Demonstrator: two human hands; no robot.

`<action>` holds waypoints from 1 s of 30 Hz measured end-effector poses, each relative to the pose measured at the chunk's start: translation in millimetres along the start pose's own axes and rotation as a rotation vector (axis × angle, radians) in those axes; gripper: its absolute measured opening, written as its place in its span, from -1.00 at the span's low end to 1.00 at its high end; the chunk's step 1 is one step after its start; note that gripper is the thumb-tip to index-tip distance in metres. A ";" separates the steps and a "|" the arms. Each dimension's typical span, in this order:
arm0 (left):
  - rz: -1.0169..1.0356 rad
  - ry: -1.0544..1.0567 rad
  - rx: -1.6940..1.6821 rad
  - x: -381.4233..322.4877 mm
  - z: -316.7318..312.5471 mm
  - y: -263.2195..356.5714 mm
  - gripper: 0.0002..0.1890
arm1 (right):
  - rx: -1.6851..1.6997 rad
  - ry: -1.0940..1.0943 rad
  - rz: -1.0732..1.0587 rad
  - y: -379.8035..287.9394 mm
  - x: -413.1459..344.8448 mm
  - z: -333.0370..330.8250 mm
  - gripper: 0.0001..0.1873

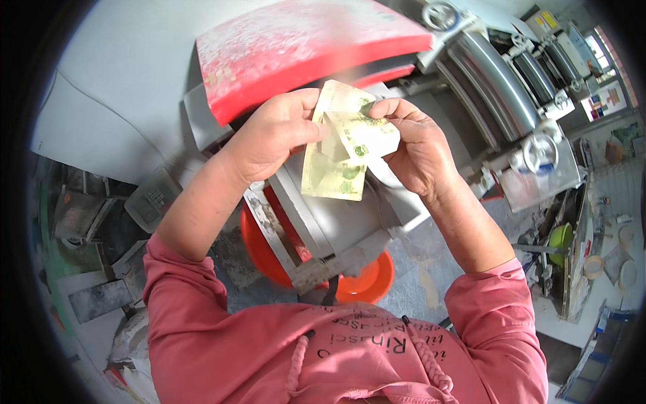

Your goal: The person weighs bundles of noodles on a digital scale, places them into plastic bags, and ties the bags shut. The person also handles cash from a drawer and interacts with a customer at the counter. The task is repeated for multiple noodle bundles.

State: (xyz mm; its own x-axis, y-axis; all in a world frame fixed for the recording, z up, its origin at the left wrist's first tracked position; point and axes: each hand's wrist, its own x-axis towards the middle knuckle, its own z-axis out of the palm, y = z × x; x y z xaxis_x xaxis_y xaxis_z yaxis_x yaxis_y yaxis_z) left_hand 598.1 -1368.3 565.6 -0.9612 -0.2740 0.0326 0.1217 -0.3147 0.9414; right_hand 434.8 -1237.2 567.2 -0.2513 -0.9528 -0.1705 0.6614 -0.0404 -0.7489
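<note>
My left hand (277, 134) pinches the left edge of a yellow-green banknote (333, 179), its thumb lying across the paper. The note hangs lengthwise, and its lower part is partly see-through in the light. In the fingers of my right hand (421, 144) is a second piece of yellow-green banknote paper (363, 134), bent over the front of the first. I cannot tell whether the two are separate notes or one folded note. Both hands are raised in front of my chest, above a grey metal machine tray (348, 217).
A worn red machine cover (313, 45) stands ahead. Polished metal rollers (497, 86) with handwheels (540, 153) are at the right. Below the tray are orange plastic basins (366, 278). A device with a keypad (151, 199) stands left, and a cluttered white table (613, 272) lies right.
</note>
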 end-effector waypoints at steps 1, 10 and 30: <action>0.020 -0.015 -0.010 -2.6 15.5 -6.8 -0.55 | -0.007 0.021 -0.001 -0.4 -16.9 -5.8 -0.84; 0.023 0.093 0.044 7.1 259.7 -109.3 -0.83 | -0.467 0.135 -0.272 -26.9 -268.9 -105.1 -0.78; -0.062 -0.289 0.190 118.3 751.9 -348.4 -0.74 | -0.288 0.942 -0.707 -91.5 -687.1 -391.6 -0.74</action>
State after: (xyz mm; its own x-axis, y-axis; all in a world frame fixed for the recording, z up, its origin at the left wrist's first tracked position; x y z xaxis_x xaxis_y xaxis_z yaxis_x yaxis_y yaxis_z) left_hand 255.8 -607.8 493.9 -0.9990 0.0171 0.0420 0.0392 -0.1405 0.9893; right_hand 270.2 -460.9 502.1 -0.9883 -0.1506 0.0241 0.0194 -0.2808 -0.9596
